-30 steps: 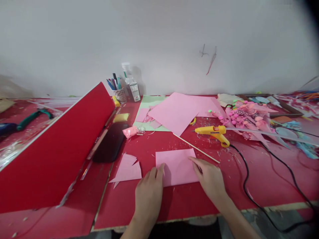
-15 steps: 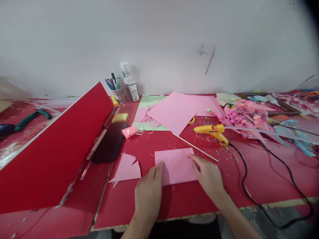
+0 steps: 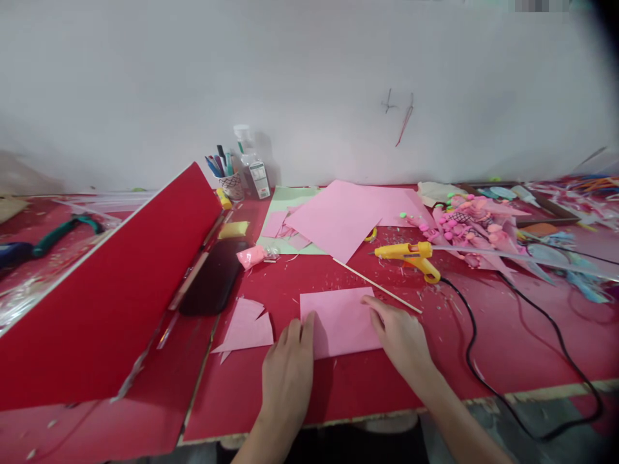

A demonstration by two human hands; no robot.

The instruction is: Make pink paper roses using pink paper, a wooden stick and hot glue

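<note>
A folded sheet of pink paper (image 3: 338, 322) lies flat on the red tabletop in front of me. My left hand (image 3: 289, 377) is at its left edge, fingers curled close together and the thumb lying on the paper. At the right edge, my right hand (image 3: 403, 335) holds the sheet with bent fingers, one fingertip on its top surface near the upper right corner. The undersides of both hands are hidden. Cut pink paper pieces (image 3: 246, 325) lie to the left of my left hand. Just beyond the sheet is a thin wooden stick (image 3: 377, 285).
A yellow glue gun (image 3: 411, 256) with a black cord (image 3: 471, 335) lies at right, before pink paper flowers (image 3: 464, 225). A large red board (image 3: 116, 283) leans at left beside a dark phone (image 3: 213, 280). Pink sheets (image 3: 338, 212), a pen cup (image 3: 231, 185) and a bottle (image 3: 256, 174) are behind.
Both hands stay on the folded paper, with my right fingertip shifted very slightly left. The view has moved a little; otherwise things lie as before.
</note>
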